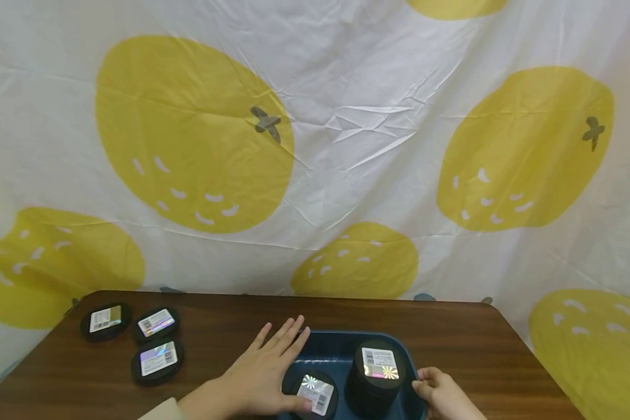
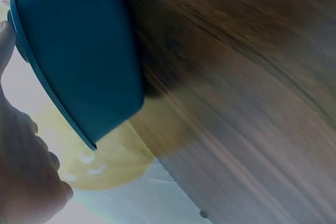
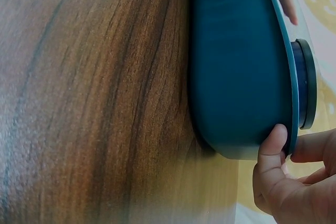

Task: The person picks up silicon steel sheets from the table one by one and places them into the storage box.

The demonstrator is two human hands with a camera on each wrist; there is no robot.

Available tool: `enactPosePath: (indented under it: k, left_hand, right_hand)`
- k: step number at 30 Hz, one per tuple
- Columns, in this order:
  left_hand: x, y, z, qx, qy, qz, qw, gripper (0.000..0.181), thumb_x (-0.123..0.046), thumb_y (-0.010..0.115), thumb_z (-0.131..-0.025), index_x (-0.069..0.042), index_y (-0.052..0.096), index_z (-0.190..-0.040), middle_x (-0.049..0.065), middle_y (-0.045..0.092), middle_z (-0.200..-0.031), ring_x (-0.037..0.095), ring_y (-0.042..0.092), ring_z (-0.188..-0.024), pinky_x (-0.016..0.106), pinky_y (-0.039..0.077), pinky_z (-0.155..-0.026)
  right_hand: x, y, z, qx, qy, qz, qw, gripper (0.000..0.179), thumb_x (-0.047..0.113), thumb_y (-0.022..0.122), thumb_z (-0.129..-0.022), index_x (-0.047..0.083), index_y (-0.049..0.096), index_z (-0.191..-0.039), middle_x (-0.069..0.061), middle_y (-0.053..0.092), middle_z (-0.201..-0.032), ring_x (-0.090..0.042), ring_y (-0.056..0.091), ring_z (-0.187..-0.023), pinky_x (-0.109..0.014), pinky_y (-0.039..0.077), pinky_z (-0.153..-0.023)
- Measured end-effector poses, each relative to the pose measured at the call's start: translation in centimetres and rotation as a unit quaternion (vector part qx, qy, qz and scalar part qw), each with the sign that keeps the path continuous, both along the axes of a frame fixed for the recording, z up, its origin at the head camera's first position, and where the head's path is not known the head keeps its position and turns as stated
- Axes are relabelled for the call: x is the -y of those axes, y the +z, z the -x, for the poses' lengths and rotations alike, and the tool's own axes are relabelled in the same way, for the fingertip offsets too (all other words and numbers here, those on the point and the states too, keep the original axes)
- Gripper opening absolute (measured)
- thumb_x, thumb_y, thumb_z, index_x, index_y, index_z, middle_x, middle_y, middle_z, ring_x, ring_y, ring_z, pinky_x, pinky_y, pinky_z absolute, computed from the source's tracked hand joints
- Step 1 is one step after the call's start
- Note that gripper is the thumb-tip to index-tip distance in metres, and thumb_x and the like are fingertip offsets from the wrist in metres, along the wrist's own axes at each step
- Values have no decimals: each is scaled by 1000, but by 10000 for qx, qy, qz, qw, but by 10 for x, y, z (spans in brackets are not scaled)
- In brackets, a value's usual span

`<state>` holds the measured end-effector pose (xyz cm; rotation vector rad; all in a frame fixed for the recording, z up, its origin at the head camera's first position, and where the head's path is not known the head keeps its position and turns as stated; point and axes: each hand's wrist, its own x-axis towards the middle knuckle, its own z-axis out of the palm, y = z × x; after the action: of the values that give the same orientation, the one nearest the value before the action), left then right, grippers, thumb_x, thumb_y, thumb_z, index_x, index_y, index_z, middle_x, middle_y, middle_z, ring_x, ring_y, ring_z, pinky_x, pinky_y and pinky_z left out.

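Observation:
A blue tray (image 1: 352, 333) lies at the front of the table with round black containers in it. One labelled container (image 1: 315, 389) stands in its left part; a taller stack of the same kind (image 1: 379, 373) is in the right part. My left hand (image 1: 259, 373) spreads its straight fingers over the tray's left side, its thumb lying across the left container's label. With finger and thumb, my right hand (image 1: 443, 395) pinches the tray's right rim. In the right wrist view, that grip is at the tray's corner, and a black container (image 3: 305, 84) rises above the rim.
Three more round black containers lie at the table's left: one at the far corner (image 1: 105, 321), one beside it (image 1: 156, 324) and one nearer (image 1: 157, 360). Behind the brown wooden table (image 1: 231, 318) hangs a white cloth (image 1: 357, 151) with yellow fruit shapes.

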<state>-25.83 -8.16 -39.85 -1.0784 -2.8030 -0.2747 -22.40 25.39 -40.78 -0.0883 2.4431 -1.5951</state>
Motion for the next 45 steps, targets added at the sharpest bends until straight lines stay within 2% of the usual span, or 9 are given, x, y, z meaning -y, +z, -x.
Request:
enactPosePath:
  k: [3, 12, 18, 23, 30, 36, 42, 45]
  left_hand:
    - [8, 0, -1, 21, 114, -14, 9999, 105, -79, 46, -74, -11, 17, -150, 6, 5, -156, 20, 2, -142, 51, 5, -111]
    - [27, -2, 0, -335, 316, -68, 9989, 103, -75, 48, -76, -8, 19, -149, 6, 9, -155, 20, 5, -142, 49, 6, -112]
    - [42, -4, -1, -527, 488, -365, 9968, 100, -71, 51, -78, -6, 21, -148, 9, 13, -154, 23, 9, -142, 51, 10, -111]
    - [60, -7, -5, -680, 768, -541, 9933, 98, -69, 53, -78, -5, 25, -147, 11, 17, -153, 27, 15, -141, 53, 12, -110]
    - [88, -13, -10, -391, 1319, -742, 9877, 101, -70, 54, -77, -3, 24, -147, 10, 17, -154, 28, 14, -141, 40, -4, -113]
    - [112, -18, -10, -357, 1562, -806, 9838, 104, -69, 56, -76, 1, 25, -145, 15, 18, -153, 32, 17, -139, 50, 4, -112]
    - [135, -21, -8, -280, 1718, -839, 9812, 109, -69, 57, -75, 5, 20, -145, 20, 17, -152, 35, 15, -139, 46, -4, -112]
    - [147, -23, -8, -269, 1794, -866, 9796, 110, -68, 58, -75, 9, 21, -143, 24, 19, -150, 38, 19, -137, 45, -5, -112]
  right_hand:
    - [1, 0, 0, 12, 4, -37, 10000, 28, 2, 45, -94, -23, 37, -104, -12, 55, -86, -16, 56, -67, -30, 52, -58]
    - [0, -1, 1, -35, -26, -113, 9999, 28, 2, 45, -93, -23, 37, -104, -13, 56, -86, -16, 56, -69, -32, 53, -60]
    - [0, -2, 1, 4, -15, -44, 10000, 28, 2, 46, -93, -23, 37, -103, -12, 56, -87, -16, 57, -71, -33, 53, -63]
    - [1, 0, 0, 63, -8, 23, 10000, 29, 2, 45, -94, -23, 36, -104, -14, 56, -87, -16, 57, -71, -33, 54, -62]
    - [2, 1, 0, 85, 42, 174, 9998, 28, 1, 43, -94, -24, 35, -104, -13, 56, -86, -16, 57, -67, -30, 53, -58]
    - [3, 2, -2, 125, 53, 193, 9997, 29, 1, 42, -94, -24, 34, -106, -12, 55, -84, -16, 58, -63, -31, 53, -56]
    - [4, 4, -2, 136, -30, 122, 9998, 29, 0, 41, -95, -26, 34, -106, -16, 53, -85, -17, 58, -63, -32, 54, -57]
    - [5, 4, -2, 67, -37, 23, 10000, 29, 0, 42, -94, -26, 34, -106, -17, 53, -85, -17, 58, -64, -32, 54, -57]
